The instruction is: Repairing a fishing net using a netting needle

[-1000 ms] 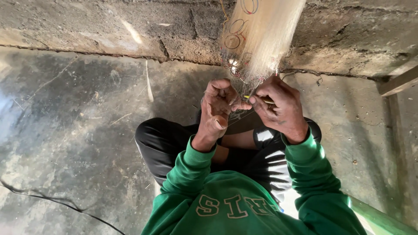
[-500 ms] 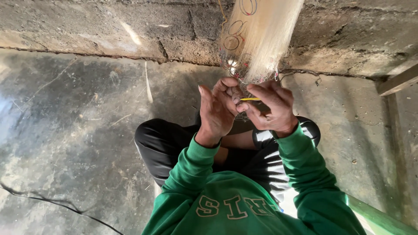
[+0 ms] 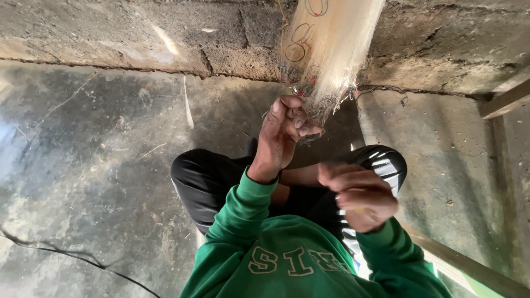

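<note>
I see right hand (image 3: 359,201) nearest, curled closed; contents unclear. Left hand (image 3: 284,135) raised, fingers pinching the frayed end of the fibre bundle (image 3: 331,49), which hangs just above it against the wall (image 3: 138,33).

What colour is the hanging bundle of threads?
Pale cream, almost white: the bundle of threads shows clearly in the head view.

Daylight on concrete, one hand blurred

Glare whitens the floor (image 3: 33,138) far left of the fingers; shadow pools beneath them; the right hand (image 3: 359,193) is motion-blurred, the left hand (image 3: 281,135) sharp.
</note>
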